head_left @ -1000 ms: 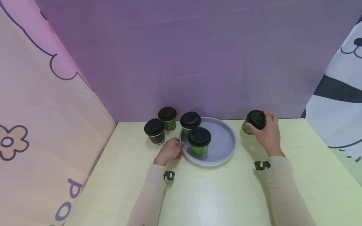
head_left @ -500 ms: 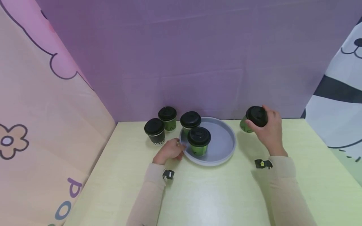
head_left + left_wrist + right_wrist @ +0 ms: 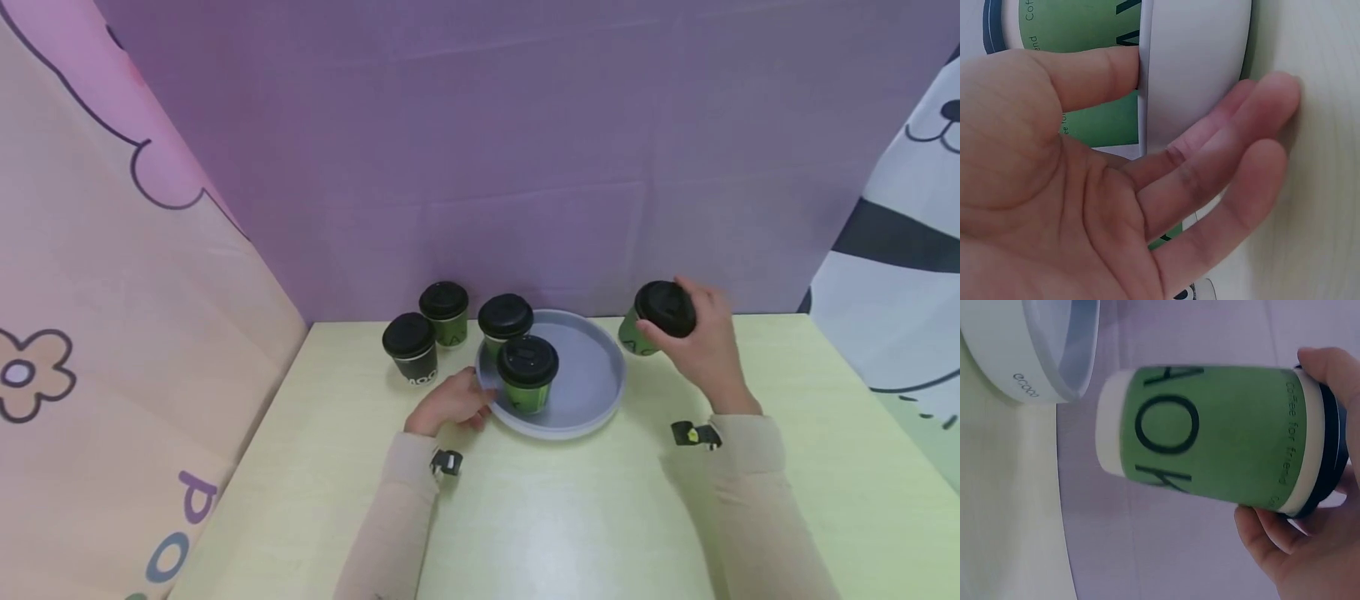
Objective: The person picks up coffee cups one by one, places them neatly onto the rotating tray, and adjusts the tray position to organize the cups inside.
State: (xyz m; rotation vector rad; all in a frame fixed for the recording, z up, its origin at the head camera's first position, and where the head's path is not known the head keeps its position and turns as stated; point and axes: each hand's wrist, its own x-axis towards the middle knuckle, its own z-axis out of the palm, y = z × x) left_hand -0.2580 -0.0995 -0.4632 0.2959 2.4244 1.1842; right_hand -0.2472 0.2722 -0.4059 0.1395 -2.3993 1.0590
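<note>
My right hand [image 3: 702,346] grips a green paper coffee cup [image 3: 1216,437] around its black lid. The cup hangs tilted above the table, just right of the round grey tray [image 3: 588,400]. At the tray's left edge, my left hand [image 3: 452,402] pinches the rim, its thumb inside and its fingers against the outer wall [image 3: 1194,69]. Two lidded green cups stand on the tray's left side, a front cup [image 3: 528,375] and a back cup [image 3: 505,325].
Left of the tray, a black paper cup [image 3: 411,348] and another green cup [image 3: 444,314] stand on the pale table [image 3: 555,517]. A purple cloth wall [image 3: 480,167] rises behind the table's back edge. Printed panels flank both sides.
My right hand has lifted the green paper cup off the table and carried it left toward the tray. The left hand has barely moved; its thumb reaches slightly farther over the tray rim.
</note>
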